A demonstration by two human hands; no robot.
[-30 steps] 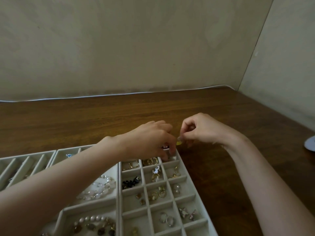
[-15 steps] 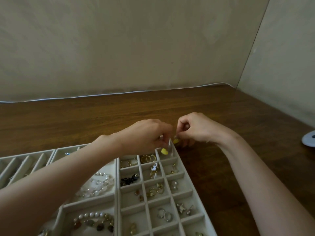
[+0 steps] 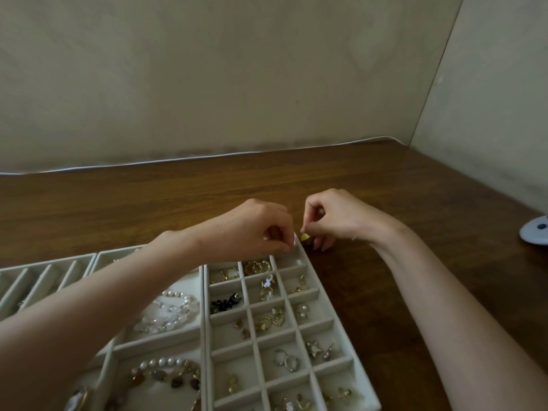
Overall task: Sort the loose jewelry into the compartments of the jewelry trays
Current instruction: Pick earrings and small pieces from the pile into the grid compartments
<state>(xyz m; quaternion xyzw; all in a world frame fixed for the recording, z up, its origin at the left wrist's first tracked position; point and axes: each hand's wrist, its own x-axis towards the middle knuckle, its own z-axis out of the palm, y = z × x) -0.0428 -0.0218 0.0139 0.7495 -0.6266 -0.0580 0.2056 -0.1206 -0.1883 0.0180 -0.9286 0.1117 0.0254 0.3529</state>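
Note:
A pale grid tray (image 3: 206,321) holds gold, silver and pearl earrings and rings, several per compartment. My left hand (image 3: 252,229) reaches across to the tray's far right corner, fingertips pinched down at the corner compartment; what lies between them is hidden. Just beyond that corner, my right hand (image 3: 341,221) pinches a small yellow earring (image 3: 304,237) between thumb and forefinger, slightly above the wooden table (image 3: 178,197). The two hands are almost touching.
A second tray (image 3: 148,345) to the left holds a pearl bracelet (image 3: 169,315) and a beaded necklace (image 3: 166,369). A slotted tray (image 3: 44,271) lies further left. A white object (image 3: 536,232) sits at the table's right edge. Walls close the back and right.
A yellow piece that lay in the corner compartment half a second ago is now out of sight under my left fingertips. My right hand has kept its yellow earring beside the corner.

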